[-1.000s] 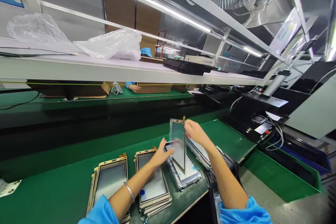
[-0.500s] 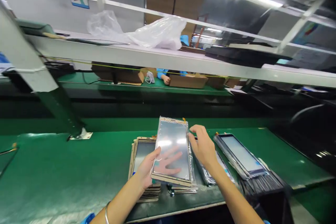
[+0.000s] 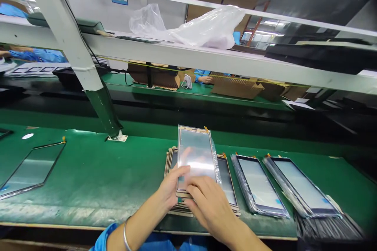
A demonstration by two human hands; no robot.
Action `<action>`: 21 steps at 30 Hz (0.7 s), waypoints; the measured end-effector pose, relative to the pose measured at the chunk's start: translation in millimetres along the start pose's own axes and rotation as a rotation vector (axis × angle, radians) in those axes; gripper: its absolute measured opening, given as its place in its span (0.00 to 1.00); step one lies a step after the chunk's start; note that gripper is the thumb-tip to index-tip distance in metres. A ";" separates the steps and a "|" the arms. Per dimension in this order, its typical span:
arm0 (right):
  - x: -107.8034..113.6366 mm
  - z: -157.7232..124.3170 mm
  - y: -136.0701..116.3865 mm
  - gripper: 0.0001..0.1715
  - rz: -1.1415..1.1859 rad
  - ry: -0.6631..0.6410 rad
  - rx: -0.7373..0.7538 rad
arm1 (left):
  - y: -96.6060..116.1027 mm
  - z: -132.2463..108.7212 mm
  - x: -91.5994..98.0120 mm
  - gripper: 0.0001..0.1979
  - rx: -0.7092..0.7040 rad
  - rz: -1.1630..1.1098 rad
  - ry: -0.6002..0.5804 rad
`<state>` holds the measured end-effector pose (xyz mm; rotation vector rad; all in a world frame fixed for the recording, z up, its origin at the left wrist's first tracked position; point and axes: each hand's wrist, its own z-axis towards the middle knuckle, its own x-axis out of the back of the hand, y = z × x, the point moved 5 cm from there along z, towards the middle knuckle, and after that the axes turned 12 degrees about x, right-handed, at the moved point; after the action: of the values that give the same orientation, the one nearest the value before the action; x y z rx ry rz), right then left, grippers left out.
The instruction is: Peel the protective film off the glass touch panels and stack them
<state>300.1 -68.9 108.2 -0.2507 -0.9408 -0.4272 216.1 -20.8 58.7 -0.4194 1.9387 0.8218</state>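
My left hand [image 3: 171,186] holds the near end of a glass touch panel [image 3: 196,153] with a beige border and a clear film, lifted above two stacks of like panels [image 3: 228,182] on the green bench. My right hand [image 3: 209,202] lies over the panel's near edge, its fingers pinching at the bottom of it. A silver bracelet [image 3: 126,232] sits on my left wrist. The panel tilts up and away from me.
Two stacks of dark-framed panels in clear bags [image 3: 256,186] [image 3: 303,188] lie to the right. A single panel [image 3: 32,168] lies at the far left. A grey post [image 3: 97,98] stands on the bench. Across the conveyor, another person's hand [image 3: 205,79] rests by cardboard boxes [image 3: 235,86].
My view has swung left. My right hand moved from the panel's far right edge down to its near edge; the panel stays held over the stacks.
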 end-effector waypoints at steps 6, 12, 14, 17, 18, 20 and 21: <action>3.3 0.6 -0.4 0.11 -0.014 -0.005 -0.001 | 4.3 0.4 3.8 0.38 -0.027 -0.083 -0.054; 9.2 5.1 -5.4 0.14 -0.151 0.025 0.015 | 9.6 -6.2 -1.8 0.33 -0.055 -0.165 -0.023; 8.6 6.4 -9.8 0.14 -0.226 0.036 0.045 | 10.4 -8.0 -2.8 0.31 -0.076 -0.181 0.036; 7.5 6.9 -16.3 0.15 -0.316 0.056 0.104 | 11.5 -9.7 -2.9 0.29 -0.114 -0.180 0.116; 7.1 6.9 -17.8 0.16 -0.334 0.056 0.121 | 11.8 -10.1 -2.8 0.29 -0.125 -0.178 0.134; 6.3 7.3 -19.8 0.18 -0.359 0.041 0.145 | 12.2 -10.9 -2.1 0.28 -0.144 -0.176 0.165; 6.1 7.7 -20.6 0.20 -0.371 0.036 0.156 | 12.3 -11.2 -1.6 0.28 -0.153 -0.176 0.179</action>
<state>288.2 -85.7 118.1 0.0761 -0.9818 -0.6930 202.4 -19.9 68.2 -0.7669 1.9753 0.8433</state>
